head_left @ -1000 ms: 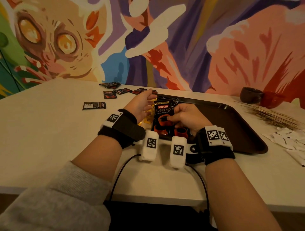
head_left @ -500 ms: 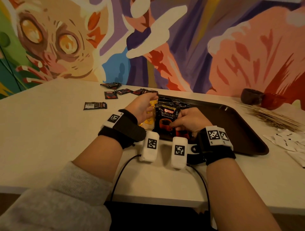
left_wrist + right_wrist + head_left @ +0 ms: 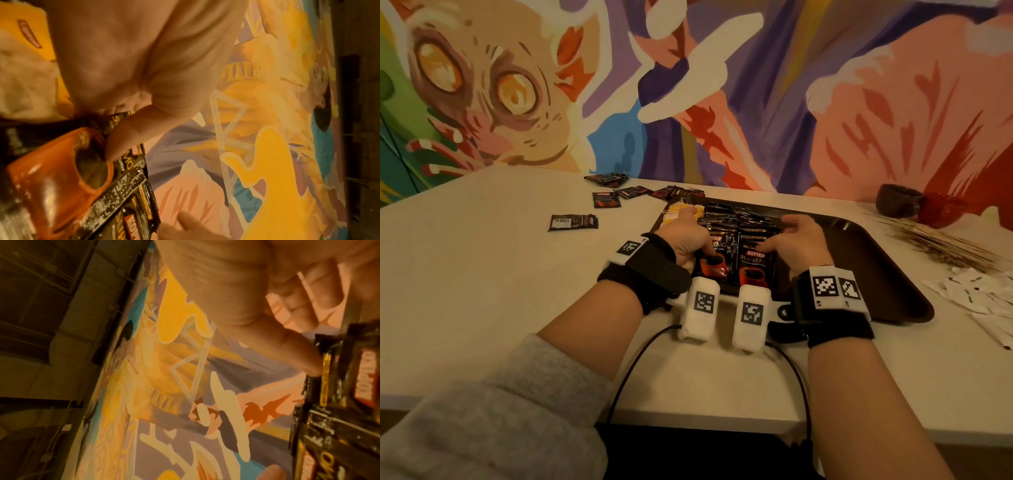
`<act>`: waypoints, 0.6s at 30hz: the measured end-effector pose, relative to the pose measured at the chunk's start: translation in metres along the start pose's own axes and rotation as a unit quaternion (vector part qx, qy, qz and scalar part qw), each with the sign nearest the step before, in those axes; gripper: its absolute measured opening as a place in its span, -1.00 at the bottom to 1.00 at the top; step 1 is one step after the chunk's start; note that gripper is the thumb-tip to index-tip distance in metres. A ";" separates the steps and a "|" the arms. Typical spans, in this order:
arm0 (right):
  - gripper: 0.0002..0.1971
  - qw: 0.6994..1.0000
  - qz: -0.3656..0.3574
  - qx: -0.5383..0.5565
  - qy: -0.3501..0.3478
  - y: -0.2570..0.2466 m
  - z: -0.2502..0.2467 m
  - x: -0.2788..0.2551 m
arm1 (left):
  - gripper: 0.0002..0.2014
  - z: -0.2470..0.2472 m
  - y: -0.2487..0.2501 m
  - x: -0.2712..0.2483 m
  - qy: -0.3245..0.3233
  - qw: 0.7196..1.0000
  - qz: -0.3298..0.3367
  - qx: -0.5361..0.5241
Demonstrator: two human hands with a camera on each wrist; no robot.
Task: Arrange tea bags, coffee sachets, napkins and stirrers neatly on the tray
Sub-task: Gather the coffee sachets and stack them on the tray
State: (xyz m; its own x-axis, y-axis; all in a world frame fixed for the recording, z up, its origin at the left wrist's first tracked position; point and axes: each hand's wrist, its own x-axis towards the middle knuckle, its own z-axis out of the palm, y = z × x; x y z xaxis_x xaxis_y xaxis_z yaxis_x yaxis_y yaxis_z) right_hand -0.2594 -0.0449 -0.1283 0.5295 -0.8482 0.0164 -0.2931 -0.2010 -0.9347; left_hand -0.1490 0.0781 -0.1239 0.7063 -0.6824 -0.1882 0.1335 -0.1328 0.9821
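1. Tray (image 3: 887, 274) lies on the worktop (image 3: 482, 291), right of centre, near the front edge.
2. Coffee sachets (image 3: 739, 222) are stacked in the tray's left half; tea bags (image 3: 681, 210) lie at their 9 o'clock, at the tray's left edge.
3. Loose sachets (image 3: 606, 199) lie on the worktop at the tray's 10 o'clock; a single sachet (image 3: 573, 222) lies further left.
4. Stirrers (image 3: 935, 245) lie at the tray's 2 o'clock, with two bowls (image 3: 897, 200) behind them.
5. Napkins (image 3: 976, 294) lie at the tray's 3 o'clock.

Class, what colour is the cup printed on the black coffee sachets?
Orange cup print on black coffee sachets; left wrist view shows it best.
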 end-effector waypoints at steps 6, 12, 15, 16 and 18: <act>-0.16 0.982 0.099 -0.081 -0.136 -0.001 0.004 0.004 | -0.09 0.008 0.003 -0.006 -0.019 0.999 0.019 -0.026; -0.43 0.989 0.084 -0.032 -0.114 0.007 0.012 0.018 | -0.30 0.014 0.005 -0.009 -0.023 0.998 0.043 -0.035; -0.63 0.989 0.087 0.028 -0.120 0.005 0.014 0.018 | -0.26 0.013 0.003 -0.002 -0.023 0.998 0.030 -0.052; -0.66 0.987 0.094 0.052 -0.119 0.003 0.013 0.016 | -0.28 0.013 0.004 -0.002 -0.024 0.998 0.028 -0.055; -0.62 0.980 0.114 0.116 -0.113 0.000 0.011 0.014 | -0.41 0.012 0.005 -0.003 -0.020 0.997 0.027 -0.074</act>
State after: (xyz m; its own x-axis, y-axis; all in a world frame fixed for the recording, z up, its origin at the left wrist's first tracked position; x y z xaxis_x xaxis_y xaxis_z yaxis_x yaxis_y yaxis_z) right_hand -0.2438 -0.0512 -0.1319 0.6420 -0.7226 -0.2561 -0.2493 0.1191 -0.9611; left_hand -0.1592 0.0706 -0.1188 0.6867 -0.7148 -0.1325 0.1999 0.0104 0.9798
